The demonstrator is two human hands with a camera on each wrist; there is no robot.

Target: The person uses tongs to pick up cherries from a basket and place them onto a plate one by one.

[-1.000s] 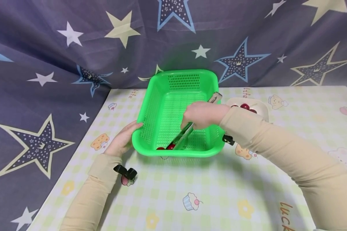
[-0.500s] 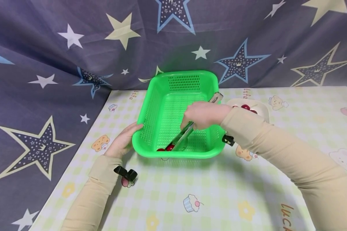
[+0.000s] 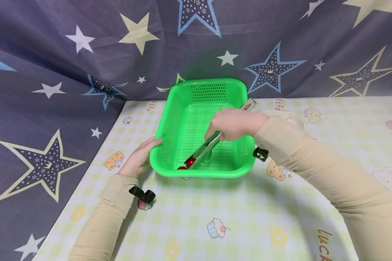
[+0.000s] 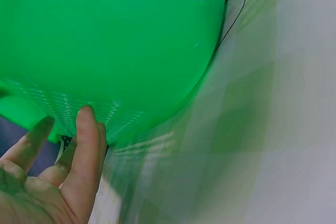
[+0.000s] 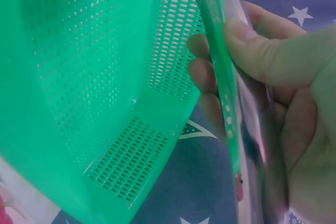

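Note:
My right hand (image 3: 230, 123) grips metal tongs (image 3: 209, 144) slanting down into a green plastic basket (image 3: 202, 174). At the tongs' tips is a glossy red, cherry-like fruit (image 3: 190, 162), and a second red fruit (image 3: 182, 168) lies beside it near the basket's front wall. The right wrist view shows the thumb (image 5: 257, 56) pressed along the tongs and the other fingers around the far side. My left hand (image 3: 140, 156) rests against the basket's left side, one fingertip over the rim. In the left wrist view its fingers (image 4: 86, 156) are fairly straight against the perforated wall.
A cream dish (image 3: 290, 117) stands right of the basket, mostly covered by my right forearm. A checked, printed cloth (image 3: 196, 221) covers the table. Behind hangs a dark curtain (image 3: 196, 54) with stars.
The right hand and tongs have shifted slightly up and right; the gripped fruit is raised a little and moved left. The forearm now hides the fruits in the dish. The left hand stays put.

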